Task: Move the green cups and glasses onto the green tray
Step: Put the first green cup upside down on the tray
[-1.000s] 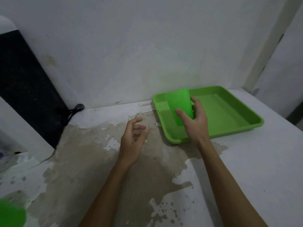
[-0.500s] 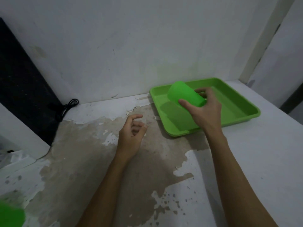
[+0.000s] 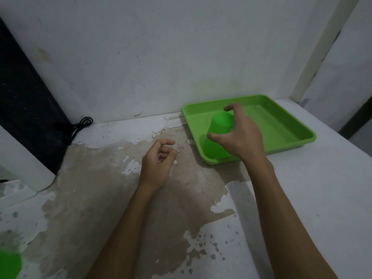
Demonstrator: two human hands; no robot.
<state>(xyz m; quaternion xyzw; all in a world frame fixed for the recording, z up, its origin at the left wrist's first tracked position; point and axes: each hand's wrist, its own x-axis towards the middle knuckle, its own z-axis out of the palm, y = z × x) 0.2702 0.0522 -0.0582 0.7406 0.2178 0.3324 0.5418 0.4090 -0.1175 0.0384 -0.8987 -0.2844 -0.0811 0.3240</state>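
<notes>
A green cup [image 3: 218, 135] stands upside down in the near left corner of the green tray [image 3: 281, 127], its wide mouth on the tray floor. The right hand [image 3: 239, 135] curves around its right side with thumb and fingers spread – whether they touch the cup cannot be told. The left hand [image 3: 159, 164] hovers loosely curled and empty over the worn, peeling table [image 3: 312, 188], just left of the tray. Another green thing [image 3: 9, 264] shows at the bottom left corner – cut off by the frame. A black cable [image 3: 80, 125] lies by the wall.
</notes>
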